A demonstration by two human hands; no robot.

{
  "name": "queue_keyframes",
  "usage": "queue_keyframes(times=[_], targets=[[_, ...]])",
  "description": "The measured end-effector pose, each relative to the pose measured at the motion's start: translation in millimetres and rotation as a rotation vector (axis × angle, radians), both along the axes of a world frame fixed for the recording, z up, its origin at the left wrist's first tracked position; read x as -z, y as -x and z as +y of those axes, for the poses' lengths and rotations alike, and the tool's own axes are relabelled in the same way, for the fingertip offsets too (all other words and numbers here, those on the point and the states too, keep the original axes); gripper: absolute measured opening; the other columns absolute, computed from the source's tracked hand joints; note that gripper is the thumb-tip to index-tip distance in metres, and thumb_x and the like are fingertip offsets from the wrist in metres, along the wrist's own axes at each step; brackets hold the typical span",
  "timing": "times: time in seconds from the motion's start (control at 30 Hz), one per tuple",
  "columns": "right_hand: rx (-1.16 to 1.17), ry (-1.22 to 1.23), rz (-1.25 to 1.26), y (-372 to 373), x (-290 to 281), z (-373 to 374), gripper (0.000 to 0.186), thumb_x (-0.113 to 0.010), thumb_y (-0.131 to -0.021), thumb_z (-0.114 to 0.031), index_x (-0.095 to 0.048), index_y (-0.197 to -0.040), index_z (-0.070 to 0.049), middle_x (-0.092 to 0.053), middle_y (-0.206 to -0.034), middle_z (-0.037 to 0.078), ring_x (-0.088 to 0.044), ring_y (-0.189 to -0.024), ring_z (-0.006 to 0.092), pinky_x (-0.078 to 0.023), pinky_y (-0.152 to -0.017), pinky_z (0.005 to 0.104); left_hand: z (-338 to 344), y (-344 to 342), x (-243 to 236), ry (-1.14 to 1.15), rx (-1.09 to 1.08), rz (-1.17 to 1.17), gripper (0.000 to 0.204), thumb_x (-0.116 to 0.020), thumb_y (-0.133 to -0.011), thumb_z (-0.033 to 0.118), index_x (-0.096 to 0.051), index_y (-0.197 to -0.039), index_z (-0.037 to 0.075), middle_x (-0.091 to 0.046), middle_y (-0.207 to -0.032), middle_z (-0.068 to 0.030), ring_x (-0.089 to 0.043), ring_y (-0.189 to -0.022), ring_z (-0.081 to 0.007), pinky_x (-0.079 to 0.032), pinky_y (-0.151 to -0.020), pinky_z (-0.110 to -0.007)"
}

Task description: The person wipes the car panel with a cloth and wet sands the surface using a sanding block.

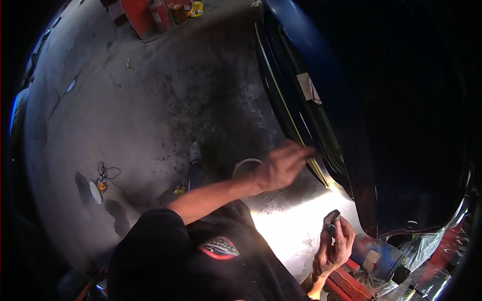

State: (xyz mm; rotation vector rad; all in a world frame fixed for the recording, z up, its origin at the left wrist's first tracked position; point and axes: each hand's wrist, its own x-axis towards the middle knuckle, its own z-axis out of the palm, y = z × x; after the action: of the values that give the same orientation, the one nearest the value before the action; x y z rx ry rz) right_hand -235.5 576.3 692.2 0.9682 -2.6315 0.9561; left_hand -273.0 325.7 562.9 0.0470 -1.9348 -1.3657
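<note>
My left hand (282,168) reaches across to the lower edge of a dark blue vehicle body (321,55), fingers drawn together and blurred by motion. Something small and dark shows at its fingertips, too smeared to name. Just beyond it a thin yellow strip (286,100) runs along the vehicle's sill. Lower right, my right hand (337,246) is closed around a small dark block-like object (331,219) with a flat end, its kind unclear. Strong white light falls on the floor (291,226) beside that hand and on the sill's near end.
A piece of tan cardboard (307,88) rests in the sill. An orange tool with a round white pad (96,191) lies on the floor at left. A red cabinet (143,17) stands far off; a blue drum (376,256) and plastic sheeting (422,248) are at lower right.
</note>
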Motion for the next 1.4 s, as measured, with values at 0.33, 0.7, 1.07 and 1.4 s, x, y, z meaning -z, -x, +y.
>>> queue_keyframes(times=[0.33,0.7,1.07,1.4], targets=[[-0.310,-0.381,0.504,103.3,-17.8,-99.9,0.055,-0.084,-0.083,0.003,-0.075,-0.134,-0.016,-0.065,-0.136,0.016,-0.065,-0.117,0.0345,-0.053,-0.098,0.0457,-91.0,-51.4,137.7,-0.091,-0.443,-0.325,0.032,-0.073,-0.092,0.002,-0.070,-0.124,-0.002,-0.073,-0.117,-0.0245,-0.070,-0.107,-0.0478,-0.057,-0.088,-0.046],[-0.336,-0.801,0.825,170.8,-17.0,-143.6,0.041,-0.078,-0.088,-0.003,-0.080,-0.128,-0.014,-0.062,-0.141,0.013,-0.061,-0.122,0.0313,-0.052,-0.099,0.0451,-163.4,-416.4,398.5,0.049,-0.682,-1.423,0.044,-0.066,-0.078,-0.007,-0.071,-0.120,0.002,-0.073,-0.106,-0.0295,-0.070,-0.103,-0.0513,-0.056,-0.090,-0.059],[-0.364,-0.745,0.993,211.4,-29.9,-302.5,0.041,-0.074,-0.089,-0.002,-0.078,-0.129,-0.012,-0.063,-0.139,0.012,-0.061,-0.116,0.0325,-0.059,-0.089,0.0488,-230.5,-410.4,376.0,-0.057,-0.657,-1.410,0.050,-0.065,-0.084,-0.007,-0.069,-0.133,0.004,-0.074,-0.115,-0.0292,-0.071,-0.108,-0.0492,-0.056,-0.092,-0.057],[-0.319,-0.799,0.966,203.5,-46.1,-336.9,0.038,-0.072,-0.091,-0.003,-0.079,-0.128,-0.012,-0.063,-0.136,0.012,-0.060,-0.111,0.0314,-0.060,-0.087,0.0477,-250.0,-293.5,356.3,-0.029,-0.560,-1.171,0.047,-0.065,-0.091,-0.004,-0.066,-0.138,0.002,-0.070,-0.124,-0.0274,-0.067,-0.113,-0.0497,-0.055,-0.096,-0.055]])
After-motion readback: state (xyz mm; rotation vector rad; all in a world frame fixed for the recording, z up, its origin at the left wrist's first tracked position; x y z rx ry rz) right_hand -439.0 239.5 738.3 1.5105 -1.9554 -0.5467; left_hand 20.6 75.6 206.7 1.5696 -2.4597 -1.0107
